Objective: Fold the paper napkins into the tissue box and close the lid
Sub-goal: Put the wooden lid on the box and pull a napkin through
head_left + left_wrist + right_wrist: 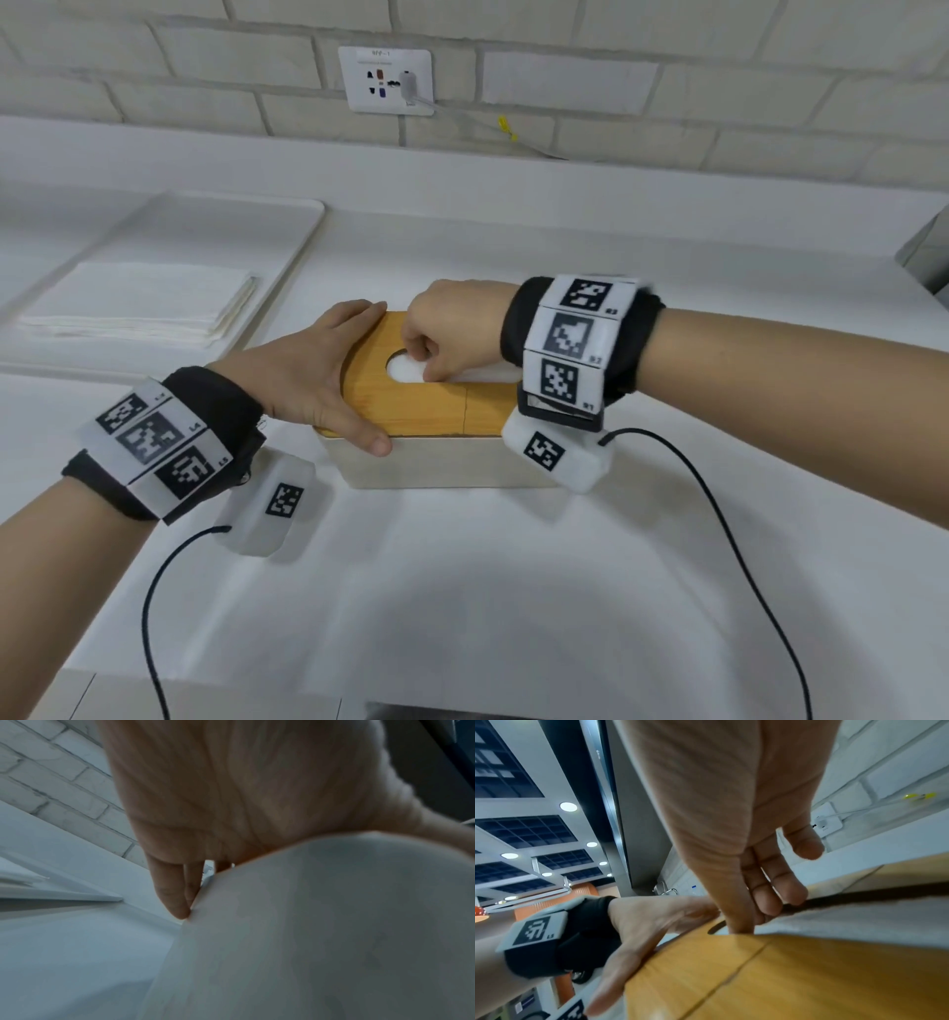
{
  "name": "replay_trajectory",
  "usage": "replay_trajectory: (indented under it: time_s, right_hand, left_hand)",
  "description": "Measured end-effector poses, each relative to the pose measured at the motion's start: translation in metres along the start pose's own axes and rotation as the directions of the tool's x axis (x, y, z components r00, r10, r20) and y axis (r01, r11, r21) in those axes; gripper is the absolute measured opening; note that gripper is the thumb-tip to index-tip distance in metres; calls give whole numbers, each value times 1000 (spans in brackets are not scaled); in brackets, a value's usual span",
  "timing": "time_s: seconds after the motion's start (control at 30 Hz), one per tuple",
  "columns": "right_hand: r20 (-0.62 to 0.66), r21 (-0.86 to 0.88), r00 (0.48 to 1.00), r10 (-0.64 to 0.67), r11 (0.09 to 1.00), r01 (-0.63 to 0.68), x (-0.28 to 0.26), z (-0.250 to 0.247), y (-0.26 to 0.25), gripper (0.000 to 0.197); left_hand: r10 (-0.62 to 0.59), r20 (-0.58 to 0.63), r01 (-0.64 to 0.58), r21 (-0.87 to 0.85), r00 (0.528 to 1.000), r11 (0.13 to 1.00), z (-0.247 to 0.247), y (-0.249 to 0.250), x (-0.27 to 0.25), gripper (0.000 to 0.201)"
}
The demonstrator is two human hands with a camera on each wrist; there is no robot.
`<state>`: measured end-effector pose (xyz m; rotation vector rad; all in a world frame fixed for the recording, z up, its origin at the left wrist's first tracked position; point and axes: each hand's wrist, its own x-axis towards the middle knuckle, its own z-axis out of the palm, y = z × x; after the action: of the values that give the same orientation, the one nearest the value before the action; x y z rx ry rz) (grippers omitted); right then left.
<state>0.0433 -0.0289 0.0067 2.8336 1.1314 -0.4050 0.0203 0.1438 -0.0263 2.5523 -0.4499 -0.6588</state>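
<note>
The tissue box stands at the middle of the head view on the white tabletop, pale-walled, with its wooden lid lying flat on top. An oval slot in the lid shows white paper napkin inside.

The left hand clasps the left end of the lid: the thumb lies along the near edge, pressed against it, and the other fingers reach straight over the far corner. The left wrist view shows those fingers extended down the box's far wall, close together, touching it. So they are fairly straight and spread around the lid's end.

The right hand comes in from the right of the frame and sits over the slot, knuckles up, fingers curled down. In the right wrist view its fingers dip into the slot, tips meeting the white napkin there; whether they pinch the paper or only press on it I cannot tell. The thumb is held apart, above the lid.

In the upper left of the head view a white tray holds a stack of unfolded napkins, well apart from the box. At the top, a wall socket is set in the pale brick wall, with a plug and a thin cable running right.
</note>
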Motion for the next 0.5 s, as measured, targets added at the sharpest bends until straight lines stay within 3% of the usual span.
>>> replay_trajectory:
  time_s: [0.13, 0.5]
  right_hand:
    - [-19, 27, 1000, 20, 999, -20, 4, 1, -4, 16]
    - [-8, 71, 1000, 17, 997, -16, 3, 2, -5, 9]
  left_hand:
    - [11, -7, -11, -18, 1000, 1000, 1, -2, 0, 171]
    - [30, -10, -31, -28, 999, 999, 1, -4, 1, 171]
